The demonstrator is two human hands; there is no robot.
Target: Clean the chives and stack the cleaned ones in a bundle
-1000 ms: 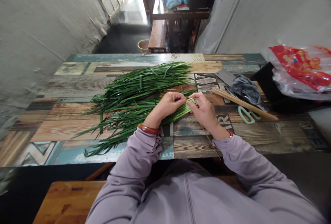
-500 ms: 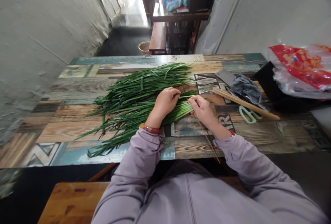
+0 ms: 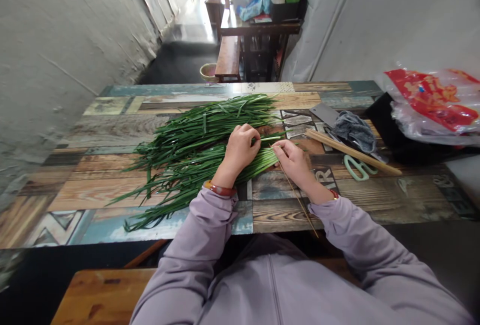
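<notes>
The left hand [image 3: 242, 151] is narrow, its thumb and forefinger closed on what looks like a pale stalk [image 3: 271, 138]. The right hand [image 3: 292, 162] pinches a thin stick [image 3: 299, 200], whose lower length slants back from the fingertips past the table edge. Its upper end shows between the hands, near the stalk; whether the two touch, I cannot tell. The near bunch [image 3: 210, 162] lies beneath the left hand, its pale ends reaching toward the right fingertips.

For this step, a light pinch close to the stalk's pale end would probably hold it firm without bruising it. The right grip is best kept near the stick's upper end, steady and well clear of the left fingertips. The free length sits close to the right sleeve [image 3: 341, 210] and could catch there.

Beyond the left hand lies the far bunch [image 3: 221, 117], near enough that loose leaves might tangle. Right of the right hand are a bundle of sticks [image 3: 352, 151], scissors [image 3: 356, 169] and a cloth [image 3: 354, 129]; farther right, a plastic bag [image 3: 435, 102]. None of these comes between the hands.
</notes>
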